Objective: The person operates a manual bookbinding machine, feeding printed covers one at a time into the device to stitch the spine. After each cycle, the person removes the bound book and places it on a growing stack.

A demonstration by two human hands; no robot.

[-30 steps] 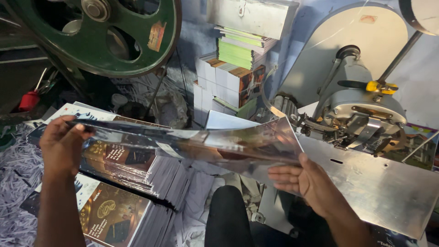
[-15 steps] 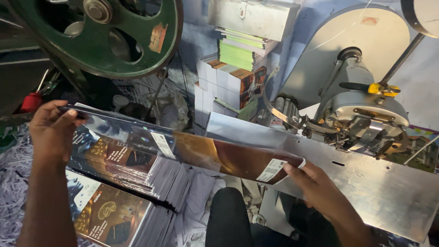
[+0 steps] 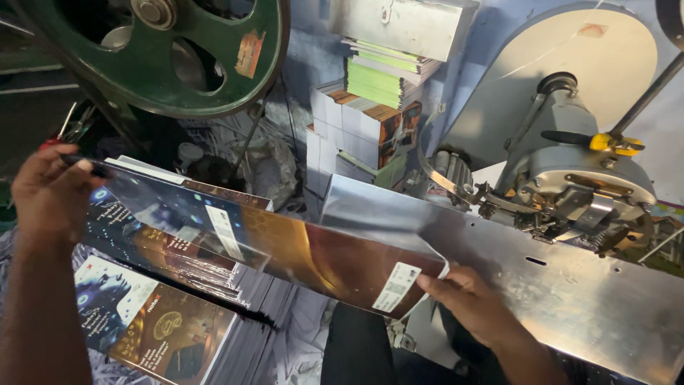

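Glossy printed sheet [image 3: 285,249] stretched between both hands above the stacks [image 3: 157,321], beside the steel table [image 3: 570,299]. Left hand [image 3: 46,192] pinching one end, right hand [image 3: 470,299] closed on the other corner. Likely light, floppy, slick, easily creased; best held at both ends.

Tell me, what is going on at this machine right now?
A person holds a glossy printed sheet stretched between both hands: the left hand pinches its far end, the right hand grips the near corner by the metal machine table. The sheet hangs above stacks of printed sheets of a similar dark design. A green flywheel stands behind, and more printed piles sit by the wall.
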